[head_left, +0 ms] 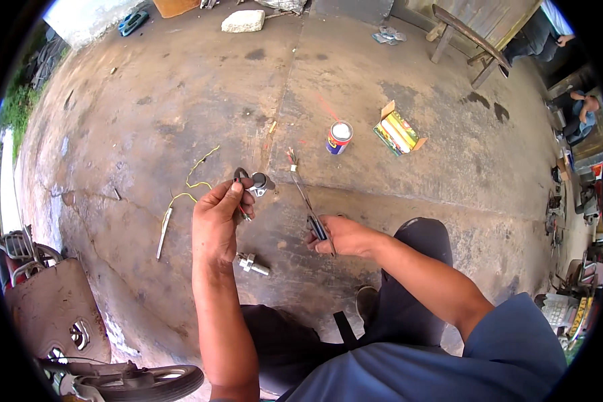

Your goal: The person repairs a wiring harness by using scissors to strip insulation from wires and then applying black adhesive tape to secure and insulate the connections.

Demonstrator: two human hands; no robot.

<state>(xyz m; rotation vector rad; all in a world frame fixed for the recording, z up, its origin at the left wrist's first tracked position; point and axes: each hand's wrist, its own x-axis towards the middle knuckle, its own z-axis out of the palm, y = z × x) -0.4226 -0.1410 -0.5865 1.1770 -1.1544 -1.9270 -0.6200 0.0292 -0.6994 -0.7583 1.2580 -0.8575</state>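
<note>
We've got black cable [240, 171] pinched in left hand [218, 209], grey cable [301, 187] gripped in right hand [343, 235]; metal fitting [252, 264] near.

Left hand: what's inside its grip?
The left hand pinches a dark curved cable; coloured wires show lower down. The part within the grip is covered, so whether they connect can't be seen.

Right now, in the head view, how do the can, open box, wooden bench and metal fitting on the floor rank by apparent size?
1. Wooden bench
2. Open box
3. Can
4. Metal fitting
</note>
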